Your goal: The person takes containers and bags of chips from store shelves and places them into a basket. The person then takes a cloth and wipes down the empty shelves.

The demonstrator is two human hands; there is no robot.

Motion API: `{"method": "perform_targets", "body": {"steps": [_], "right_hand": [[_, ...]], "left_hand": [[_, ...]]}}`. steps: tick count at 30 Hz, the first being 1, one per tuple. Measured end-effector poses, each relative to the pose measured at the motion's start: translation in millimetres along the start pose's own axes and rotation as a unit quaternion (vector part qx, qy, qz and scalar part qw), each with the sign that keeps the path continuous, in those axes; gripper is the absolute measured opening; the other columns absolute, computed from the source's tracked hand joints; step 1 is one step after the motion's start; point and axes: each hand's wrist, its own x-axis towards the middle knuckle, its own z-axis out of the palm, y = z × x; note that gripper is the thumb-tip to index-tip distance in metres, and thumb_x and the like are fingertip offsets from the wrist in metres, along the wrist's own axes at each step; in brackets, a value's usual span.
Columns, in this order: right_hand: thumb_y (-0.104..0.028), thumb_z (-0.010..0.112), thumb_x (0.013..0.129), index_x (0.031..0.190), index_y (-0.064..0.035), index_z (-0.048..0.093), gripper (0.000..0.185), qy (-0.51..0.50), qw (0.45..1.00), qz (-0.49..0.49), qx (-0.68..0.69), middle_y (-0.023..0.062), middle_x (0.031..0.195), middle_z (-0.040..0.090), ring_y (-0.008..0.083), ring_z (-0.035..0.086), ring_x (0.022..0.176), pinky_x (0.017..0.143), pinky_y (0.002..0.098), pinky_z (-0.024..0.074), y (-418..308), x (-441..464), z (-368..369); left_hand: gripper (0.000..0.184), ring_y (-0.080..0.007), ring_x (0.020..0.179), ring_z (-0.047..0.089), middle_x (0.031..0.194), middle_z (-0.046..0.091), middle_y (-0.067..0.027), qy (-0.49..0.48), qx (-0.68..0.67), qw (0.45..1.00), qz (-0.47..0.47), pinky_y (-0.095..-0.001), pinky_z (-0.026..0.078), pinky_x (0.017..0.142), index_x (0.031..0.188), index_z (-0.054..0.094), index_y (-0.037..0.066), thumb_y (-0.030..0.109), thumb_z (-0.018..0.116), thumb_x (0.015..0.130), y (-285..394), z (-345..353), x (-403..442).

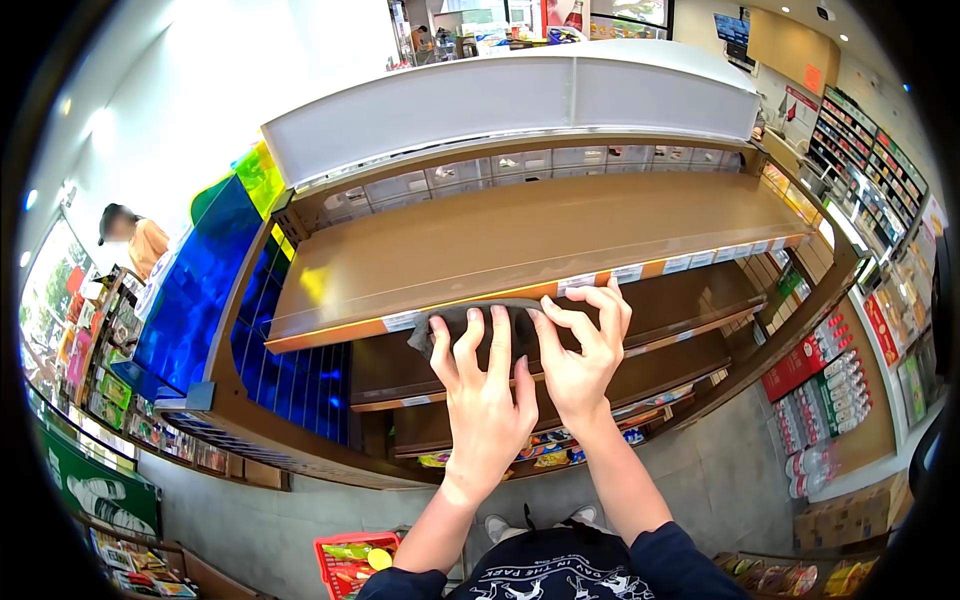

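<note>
A dark grey cloth [432, 330] lies along the front edge of the brown top shelf [540, 225], over its price-label strip [660, 266]. My left hand [485, 385] presses the cloth to that edge with its fingertips, the fingers pointing away from me. Close beside it, my right hand [585, 355] has its fingers bent and pinches the right end of the cloth at the strip. Part of the cloth is hidden behind my fingers.
Lower shelves [680, 360] hold snack packets [550, 460] at the bottom. Blue panels [205, 270] flank the rack's left side. A red basket [325, 560] with goods stands on the floor near my feet. Bottled drinks [815, 400] stand right; another person [145, 240] is far left.
</note>
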Motion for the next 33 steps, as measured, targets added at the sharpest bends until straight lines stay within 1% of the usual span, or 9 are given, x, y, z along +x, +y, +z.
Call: {"method": "perform_targets", "body": {"steps": [1, 3, 15, 18, 23, 31, 33], "right_hand": [[-0.002, 0.08, 0.069, 0.085, -0.0082, 0.071, 0.02, -0.001, 1.0, 0.001, 0.0, 0.0063, 0.1, 0.056, 0.0296, 0.051, 0.105, 0.104, 0.0512, 0.039, 1, 0, -1], [-0.002, 0.081, 0.068, 0.085, -0.0083, 0.071, 0.02, -0.001, 1.0, 0.002, -0.001, 0.0063, 0.1, 0.056, 0.0297, 0.05, 0.105, 0.103, 0.051, 0.0392, 3, 1, -2], [-0.002, 0.081, 0.067, 0.084, -0.0083, 0.07, 0.021, 0.004, 1.0, 0.021, -0.001, 0.0063, 0.101, 0.057, 0.0301, 0.05, 0.104, 0.1, 0.0492, 0.0405, 12, 7, -12], [-0.002, 0.081, 0.068, 0.084, -0.0083, 0.07, 0.02, 0.005, 1.0, 0.023, -0.005, 0.0062, 0.101, 0.057, 0.0299, 0.051, 0.104, 0.102, 0.0494, 0.0398, 15, 8, -15], [-0.002, 0.081, 0.069, 0.084, -0.0086, 0.07, 0.02, 0.008, 1.0, 0.027, -0.005, 0.0058, 0.1, 0.057, 0.0285, 0.052, 0.103, 0.105, 0.0509, 0.0378, 20, 10, -19], [-0.005, 0.08, 0.07, 0.085, -0.0087, 0.07, 0.019, 0.012, 0.999, 0.026, -0.018, 0.0047, 0.098, 0.058, 0.0269, 0.054, 0.101, 0.105, 0.0521, 0.0358, 25, 14, -25], [-0.005, 0.08, 0.07, 0.086, -0.0086, 0.07, 0.019, 0.015, 0.999, 0.027, -0.017, 0.0046, 0.098, 0.058, 0.0269, 0.054, 0.101, 0.105, 0.0522, 0.0358, 26, 14, -26]], "left_hand": [[0.06, -0.0504, 0.133, 0.022, 0.136, 0.036, -0.0216, 0.0, 0.0, 1.0, 0.001, -0.0559, 0.028, 0.108, 0.137, 0.049, 0.001, 0.001, 0.066, 0.079, 1, 1, 0], [0.057, -0.0538, 0.13, 0.024, 0.134, 0.038, -0.0221, 0.007, 0.005, 1.0, 0.009, -0.0564, 0.03, 0.106, 0.134, 0.05, 0.0, 0.003, 0.065, 0.079, 2, 3, 2], [0.058, -0.0541, 0.13, 0.024, 0.134, 0.037, -0.0225, 0.002, 0.014, 1.0, 0.019, -0.0568, 0.031, 0.106, 0.135, 0.049, 0.0, 0.004, 0.065, 0.079, 14, 12, 5], [0.06, -0.0517, 0.131, 0.022, 0.136, 0.036, -0.0221, -0.002, 0.007, 1.0, 0.019, -0.056, 0.029, 0.107, 0.136, 0.049, 0.0, 0.001, 0.066, 0.078, 18, 13, 6], [0.06, -0.0516, 0.13, 0.023, 0.135, 0.036, -0.0222, -0.004, 0.009, 1.0, 0.025, -0.0562, 0.028, 0.107, 0.136, 0.049, 0.0, 0.002, 0.066, 0.078, 23, 17, 8], [0.06, -0.0519, 0.13, 0.023, 0.135, 0.036, -0.0228, -0.006, 0.014, 0.999, 0.033, -0.057, 0.028, 0.107, 0.136, 0.048, 0.0, 0.002, 0.067, 0.079, 29, 24, 9], [0.058, -0.0548, 0.128, 0.025, 0.133, 0.038, -0.0235, -0.004, 0.027, 0.999, 0.039, -0.0574, 0.031, 0.105, 0.134, 0.049, -0.001, 0.004, 0.066, 0.079, 31, 25, 10]]}}
